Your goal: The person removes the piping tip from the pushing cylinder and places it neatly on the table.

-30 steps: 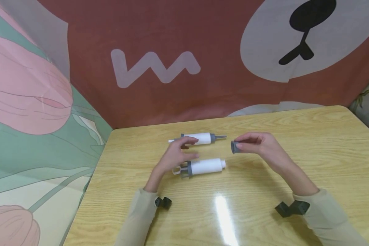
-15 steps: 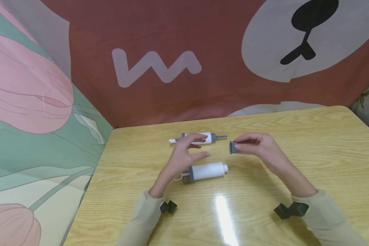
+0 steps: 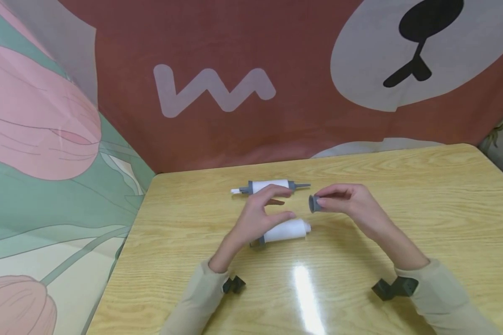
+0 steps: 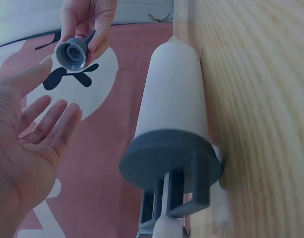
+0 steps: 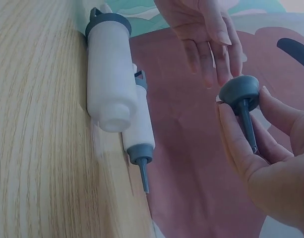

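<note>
My right hand (image 3: 354, 204) pinches a grey nozzle cap (image 5: 239, 91) between thumb and fingers. Its wide hollow end faces my left hand, and a thin spout runs back toward the palm. With fingers spread and thumb apart, my left hand (image 3: 260, 216) hovers close to the cap and touches nothing. Below it lies a white squeeze syringe (image 3: 287, 230) with a grey collar and a bare white neck. A second white syringe (image 3: 270, 186), fitted with a grey pointed nozzle, lies farther back, partly hidden behind my left fingers.
Both syringes lie on a wood-grain table (image 3: 352, 307), which has a bright light reflection near its front. A printed cloth (image 3: 243, 139) hangs behind the table's back edge, and another patterned cloth (image 3: 58, 200) hangs on the left.
My left hand has moved right, away from the near syringe toward the cap. The near syringe has shifted slightly. My right hand has drifted a little left with the nozzle cap.
</note>
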Available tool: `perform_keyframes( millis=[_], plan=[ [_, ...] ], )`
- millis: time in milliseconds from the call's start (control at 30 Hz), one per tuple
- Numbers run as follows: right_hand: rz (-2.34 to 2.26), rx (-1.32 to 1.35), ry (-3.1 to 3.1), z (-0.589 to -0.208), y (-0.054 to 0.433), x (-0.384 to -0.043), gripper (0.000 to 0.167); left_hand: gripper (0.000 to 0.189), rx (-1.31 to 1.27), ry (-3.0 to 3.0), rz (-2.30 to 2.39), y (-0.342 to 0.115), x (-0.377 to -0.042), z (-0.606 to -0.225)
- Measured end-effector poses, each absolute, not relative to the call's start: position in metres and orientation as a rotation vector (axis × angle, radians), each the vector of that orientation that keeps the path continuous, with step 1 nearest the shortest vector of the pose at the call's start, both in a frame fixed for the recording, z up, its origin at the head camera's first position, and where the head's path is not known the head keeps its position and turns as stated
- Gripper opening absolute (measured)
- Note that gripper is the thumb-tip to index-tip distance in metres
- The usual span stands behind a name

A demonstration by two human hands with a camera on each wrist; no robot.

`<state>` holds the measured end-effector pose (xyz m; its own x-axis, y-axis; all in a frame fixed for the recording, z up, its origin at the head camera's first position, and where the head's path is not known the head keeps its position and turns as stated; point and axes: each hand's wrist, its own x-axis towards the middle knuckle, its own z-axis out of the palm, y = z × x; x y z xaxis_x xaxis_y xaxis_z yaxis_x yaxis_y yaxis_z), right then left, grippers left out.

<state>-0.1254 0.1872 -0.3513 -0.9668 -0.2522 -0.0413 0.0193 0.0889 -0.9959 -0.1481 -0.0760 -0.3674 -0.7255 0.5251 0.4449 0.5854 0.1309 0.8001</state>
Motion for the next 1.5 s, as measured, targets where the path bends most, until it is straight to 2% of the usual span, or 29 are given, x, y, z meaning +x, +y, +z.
perform_keyframes(
  millis=[233,600,1333,1500],
  plan=[
    [-1.996,-0.227,2.162,-0.352,0.186,-0.125,0.028,0.044,-1.14,-2.327,-1.701,-0.073,-0.145,-0.366],
    [-1.957,-0.219,2.22,-0.351,0.184,-0.124,0.035,0.041,-1.171,-2.282,-1.693,-0.07,-0.142,-0.366],
    [-2.055,-0.217,2.118,-0.358,0.174,-0.121,0.019,0.037,-1.256,-2.13,-1.585,-0.059,-0.133,-0.367],
    [-2.069,-0.23,2.093,-0.358,0.173,-0.121,0.02,0.034,-1.264,-2.122,-1.575,-0.057,-0.133,-0.366]
  ],
)
